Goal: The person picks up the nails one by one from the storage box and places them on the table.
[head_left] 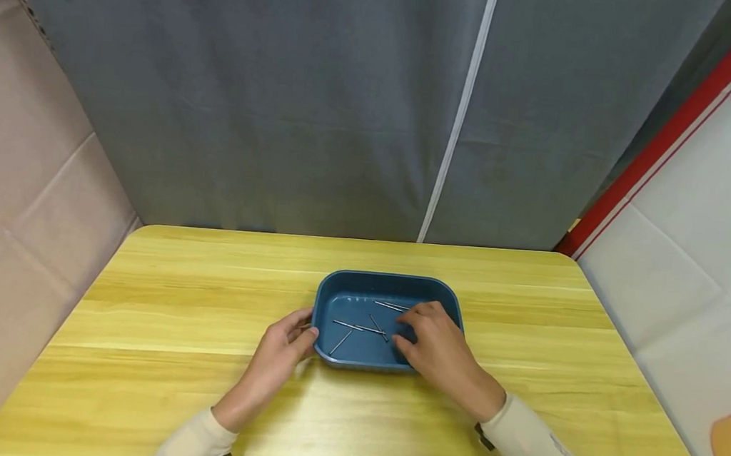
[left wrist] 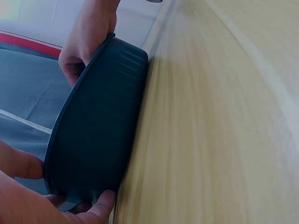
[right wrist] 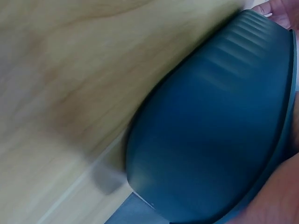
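A dark blue, rounded rectangular plastic tray [head_left: 389, 281] stands on the wooden table. Several thin metal rods [head_left: 360, 327] lie scattered over its floor, some crossing; their exact kind is too small to tell. At the tray's left side my left hand [head_left: 283, 342] grips it, the thumb near the rim. The left wrist view shows that hand's fingers around the tray's end [left wrist: 96, 121]. My right hand [head_left: 437, 341] reaches over the front right of the tray with bent fingers, thumb and forefinger apart, nothing visible between them. In the right wrist view the tray's outer wall [right wrist: 210, 126] hides the fingertips.
The light wooden table [head_left: 207, 280] extends around the tray on all sides. A grey curtain [head_left: 285, 107] hangs behind its far edge. White panels stand left and right [head_left: 693, 246], the right one with a red border [head_left: 662, 144].
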`<control>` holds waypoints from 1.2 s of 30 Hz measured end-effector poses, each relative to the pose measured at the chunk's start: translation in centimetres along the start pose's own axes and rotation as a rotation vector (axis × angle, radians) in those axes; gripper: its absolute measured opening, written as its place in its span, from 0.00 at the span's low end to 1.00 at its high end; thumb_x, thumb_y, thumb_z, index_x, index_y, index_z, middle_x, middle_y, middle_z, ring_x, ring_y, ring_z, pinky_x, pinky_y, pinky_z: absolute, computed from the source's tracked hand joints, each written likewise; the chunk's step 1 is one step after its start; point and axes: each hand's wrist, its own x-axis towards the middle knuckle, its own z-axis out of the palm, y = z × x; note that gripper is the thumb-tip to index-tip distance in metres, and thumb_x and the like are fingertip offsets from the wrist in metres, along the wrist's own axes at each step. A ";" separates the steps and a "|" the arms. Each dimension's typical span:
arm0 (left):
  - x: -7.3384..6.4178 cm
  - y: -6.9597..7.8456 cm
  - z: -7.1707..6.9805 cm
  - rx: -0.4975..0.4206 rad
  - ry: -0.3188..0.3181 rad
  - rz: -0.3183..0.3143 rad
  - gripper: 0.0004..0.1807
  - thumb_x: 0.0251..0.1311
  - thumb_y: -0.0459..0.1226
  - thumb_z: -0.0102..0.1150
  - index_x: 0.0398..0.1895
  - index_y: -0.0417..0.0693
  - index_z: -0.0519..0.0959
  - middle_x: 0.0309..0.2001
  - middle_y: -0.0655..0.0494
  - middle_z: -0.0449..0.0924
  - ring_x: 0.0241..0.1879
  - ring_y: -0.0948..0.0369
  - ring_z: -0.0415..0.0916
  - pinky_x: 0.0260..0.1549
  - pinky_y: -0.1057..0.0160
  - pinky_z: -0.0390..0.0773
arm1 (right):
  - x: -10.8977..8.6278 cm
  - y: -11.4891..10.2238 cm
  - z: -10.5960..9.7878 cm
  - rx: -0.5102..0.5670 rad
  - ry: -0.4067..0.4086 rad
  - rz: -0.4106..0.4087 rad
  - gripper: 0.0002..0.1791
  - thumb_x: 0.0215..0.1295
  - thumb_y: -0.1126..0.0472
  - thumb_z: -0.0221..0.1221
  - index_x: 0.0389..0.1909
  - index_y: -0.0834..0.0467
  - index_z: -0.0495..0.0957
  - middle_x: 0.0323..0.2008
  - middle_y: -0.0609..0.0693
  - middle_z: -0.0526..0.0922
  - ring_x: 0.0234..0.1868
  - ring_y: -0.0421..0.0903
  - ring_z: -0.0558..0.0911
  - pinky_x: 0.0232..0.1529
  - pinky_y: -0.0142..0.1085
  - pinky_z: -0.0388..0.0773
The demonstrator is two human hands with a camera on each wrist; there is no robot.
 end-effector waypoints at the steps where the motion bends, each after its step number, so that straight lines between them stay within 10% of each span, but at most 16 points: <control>1: 0.0 0.0 0.0 0.002 0.000 0.001 0.26 0.81 0.26 0.51 0.79 0.27 0.68 0.72 0.32 0.76 0.68 0.41 0.79 0.60 0.58 0.86 | 0.1 0.0 0.0 0.003 -0.006 0.000 0.13 0.64 0.63 0.79 0.46 0.64 0.91 0.47 0.57 0.91 0.56 0.58 0.83 0.59 0.52 0.85; 36: -0.2 0.1 0.5 -0.012 0.007 0.025 0.26 0.81 0.26 0.50 0.78 0.25 0.68 0.70 0.29 0.76 0.67 0.39 0.79 0.60 0.55 0.86 | 2.8 -0.1 1.7 -0.013 -0.092 -0.041 0.07 0.61 0.64 0.80 0.36 0.60 0.92 0.38 0.55 0.87 0.44 0.57 0.80 0.44 0.53 0.84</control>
